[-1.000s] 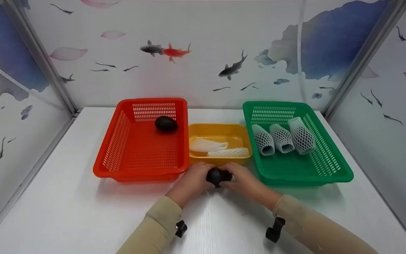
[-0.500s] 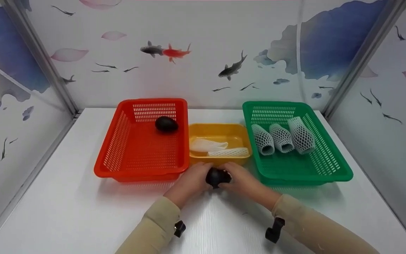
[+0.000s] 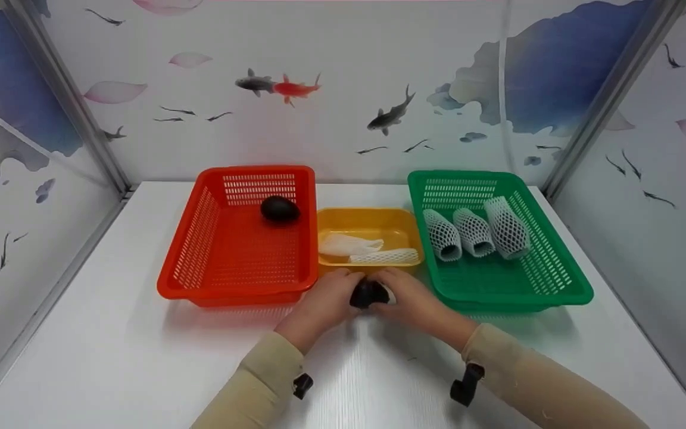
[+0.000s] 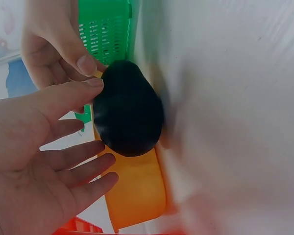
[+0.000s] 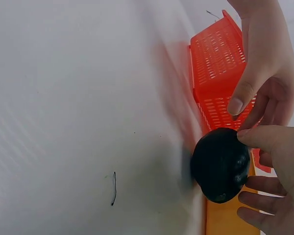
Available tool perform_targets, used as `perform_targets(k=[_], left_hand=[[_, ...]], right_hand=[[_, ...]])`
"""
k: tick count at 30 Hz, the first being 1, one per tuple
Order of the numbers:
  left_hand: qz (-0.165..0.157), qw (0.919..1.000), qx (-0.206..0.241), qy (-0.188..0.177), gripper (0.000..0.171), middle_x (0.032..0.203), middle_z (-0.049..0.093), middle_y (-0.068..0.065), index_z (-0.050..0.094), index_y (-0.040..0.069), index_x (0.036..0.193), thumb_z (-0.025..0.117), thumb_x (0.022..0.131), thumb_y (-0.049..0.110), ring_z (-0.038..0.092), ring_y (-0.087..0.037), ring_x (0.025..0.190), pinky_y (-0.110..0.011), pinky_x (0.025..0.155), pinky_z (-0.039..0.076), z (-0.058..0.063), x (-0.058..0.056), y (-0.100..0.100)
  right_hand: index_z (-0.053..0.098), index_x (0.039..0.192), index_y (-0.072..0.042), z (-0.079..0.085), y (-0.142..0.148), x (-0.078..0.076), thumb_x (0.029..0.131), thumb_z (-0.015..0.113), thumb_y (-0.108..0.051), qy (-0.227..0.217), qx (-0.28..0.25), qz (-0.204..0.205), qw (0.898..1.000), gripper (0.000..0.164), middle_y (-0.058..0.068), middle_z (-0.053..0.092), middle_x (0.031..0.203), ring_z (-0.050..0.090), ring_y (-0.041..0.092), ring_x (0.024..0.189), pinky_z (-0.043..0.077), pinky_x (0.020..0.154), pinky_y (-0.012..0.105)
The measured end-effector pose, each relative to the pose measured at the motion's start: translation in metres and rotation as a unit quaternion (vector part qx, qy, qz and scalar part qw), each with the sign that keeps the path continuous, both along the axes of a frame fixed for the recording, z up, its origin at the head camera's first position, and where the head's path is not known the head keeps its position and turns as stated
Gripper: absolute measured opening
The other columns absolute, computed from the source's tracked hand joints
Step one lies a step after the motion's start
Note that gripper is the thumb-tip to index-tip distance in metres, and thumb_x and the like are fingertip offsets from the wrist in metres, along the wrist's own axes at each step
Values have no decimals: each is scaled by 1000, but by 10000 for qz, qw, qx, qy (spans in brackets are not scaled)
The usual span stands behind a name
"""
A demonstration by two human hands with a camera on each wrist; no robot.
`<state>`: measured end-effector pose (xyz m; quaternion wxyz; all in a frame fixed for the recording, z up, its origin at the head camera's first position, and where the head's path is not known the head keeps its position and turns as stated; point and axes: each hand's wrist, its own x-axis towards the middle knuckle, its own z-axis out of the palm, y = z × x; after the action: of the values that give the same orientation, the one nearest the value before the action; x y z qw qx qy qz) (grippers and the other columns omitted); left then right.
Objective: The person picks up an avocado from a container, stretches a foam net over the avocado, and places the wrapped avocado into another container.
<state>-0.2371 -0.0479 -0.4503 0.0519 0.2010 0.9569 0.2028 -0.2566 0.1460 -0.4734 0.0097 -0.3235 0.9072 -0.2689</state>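
black avocado [image 3: 369, 294] sits on the white table [image 3: 111, 357] just near the yellow tray [image 3: 369, 220], held between left hand [image 3: 326, 300] and right hand [image 3: 409, 301], and since a second ago it has hardly moved, only pushed slightly farther.

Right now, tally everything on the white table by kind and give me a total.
Plastic baskets: 3, namely the red slotted basket, the small yellow tray and the green slotted basket.
Dark oval avocados: 2, one in the red basket, one held between both hands.
White foam net sleeves: 5, three in the green basket, two in the yellow tray.
Total: 10.
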Motion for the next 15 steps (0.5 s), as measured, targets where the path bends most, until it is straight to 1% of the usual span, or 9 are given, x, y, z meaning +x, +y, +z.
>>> perform_targets(k=[4, 6, 8, 11, 13, 15], left_hand=[[-81, 9999, -56, 87, 58, 129, 59, -4, 56, 16, 136, 78, 83, 26, 52, -22, 119, -38, 104, 42, 7, 2, 1], [-105, 9998, 5, 173, 60, 131, 58, -2, 54, 18, 138, 78, 83, 25, 52, -21, 119, -38, 104, 41, 11, 3, 2], [-151, 9992, 71, 374, 62, 133, 58, -2, 53, 19, 140, 78, 84, 23, 53, -20, 119, -38, 104, 41, 14, 2, 1], [-183, 9965, 132, 804, 53, 127, 62, -2, 57, 17, 135, 76, 86, 22, 57, -19, 112, -36, 102, 44, 16, 0, -1], [-193, 9939, 143, 1077, 43, 119, 64, -2, 62, 14, 128, 75, 87, 21, 58, -18, 104, -35, 98, 46, 16, -2, -3], [-156, 9916, 136, 1273, 34, 110, 66, -2, 66, 14, 121, 73, 89, 23, 58, -18, 97, -33, 95, 49, 15, -5, -6]], right_hand=[[60, 122, -7, 5, -1, -3, 86, 76, -18, -8, 138, -65, 9999, 41, 7, 60, 121, 54, 24, 112, 44, 99, 42], [59, 126, -10, 8, -1, -4, 86, 76, -19, -27, 152, -125, 9998, 44, 5, 59, 125, 53, 23, 115, 43, 101, 42], [59, 129, -14, 11, -2, -6, 87, 76, -19, -32, 104, -193, 9998, 45, 2, 57, 129, 52, 21, 118, 41, 103, 41], [57, 132, -19, 14, -4, -7, 88, 75, -19, -49, -2, -299, 9995, 47, -1, 57, 131, 51, 19, 120, 40, 104, 40], [59, 130, -18, 15, -5, -8, 88, 74, -20, -78, -17, -410, 9991, 45, -1, 58, 128, 52, 18, 116, 42, 102, 39], [60, 128, -17, 16, -7, -8, 89, 74, -21, -126, 18, -560, 9983, 42, -1, 60, 124, 54, 18, 112, 43, 101, 39]])
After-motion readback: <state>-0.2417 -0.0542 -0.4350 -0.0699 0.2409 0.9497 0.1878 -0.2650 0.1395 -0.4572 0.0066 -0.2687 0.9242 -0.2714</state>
